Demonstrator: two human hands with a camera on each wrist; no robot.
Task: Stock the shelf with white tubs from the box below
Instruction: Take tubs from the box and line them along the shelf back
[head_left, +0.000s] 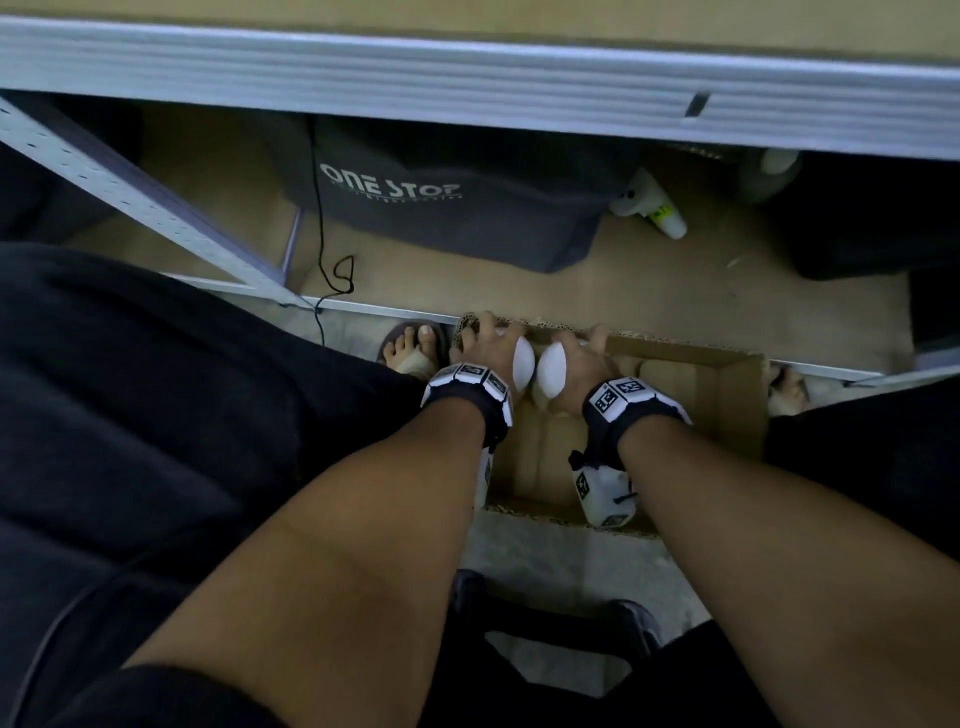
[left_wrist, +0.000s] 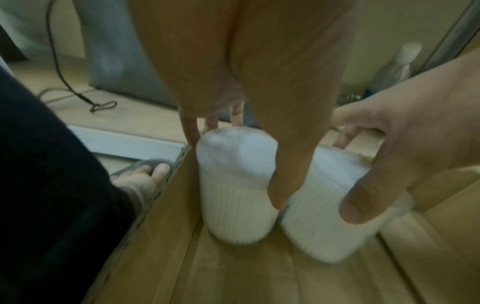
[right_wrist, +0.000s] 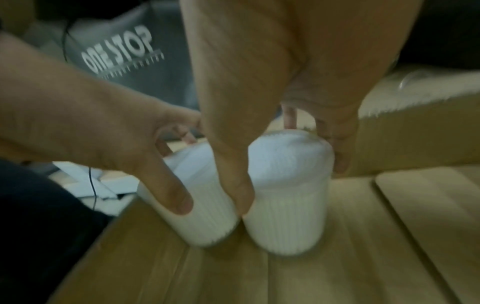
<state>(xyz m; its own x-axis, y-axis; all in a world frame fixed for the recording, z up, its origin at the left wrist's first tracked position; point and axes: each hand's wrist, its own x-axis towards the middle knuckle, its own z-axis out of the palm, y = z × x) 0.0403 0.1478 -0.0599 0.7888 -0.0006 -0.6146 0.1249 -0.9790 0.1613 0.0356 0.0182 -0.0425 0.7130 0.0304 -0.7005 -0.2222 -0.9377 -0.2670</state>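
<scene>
Two white ribbed tubs stand side by side at the near-left end of an open cardboard box (head_left: 727, 400) on the floor. My left hand (head_left: 485, 345) grips the left tub (head_left: 522, 366) from above, thumb on one side and fingers on the other. My right hand (head_left: 576, 356) grips the right tub (head_left: 551, 371) the same way. In the left wrist view the left tub (left_wrist: 236, 195) hangs close to the box floor, with the right tub (left_wrist: 324, 216) beside it. The right wrist view shows the right tub (right_wrist: 285, 205) and left tub (right_wrist: 205, 205) almost touching. The grey metal shelf edge (head_left: 467, 78) runs overhead.
A grey "ONE STOP" bag (head_left: 441, 208), a black cable (head_left: 332, 260) and a white spray bottle (head_left: 649, 208) sit on the low shelf board behind the box. A slanted metal brace (head_left: 130, 197) is at the left. My sandalled foot (head_left: 415, 348) is beside the box.
</scene>
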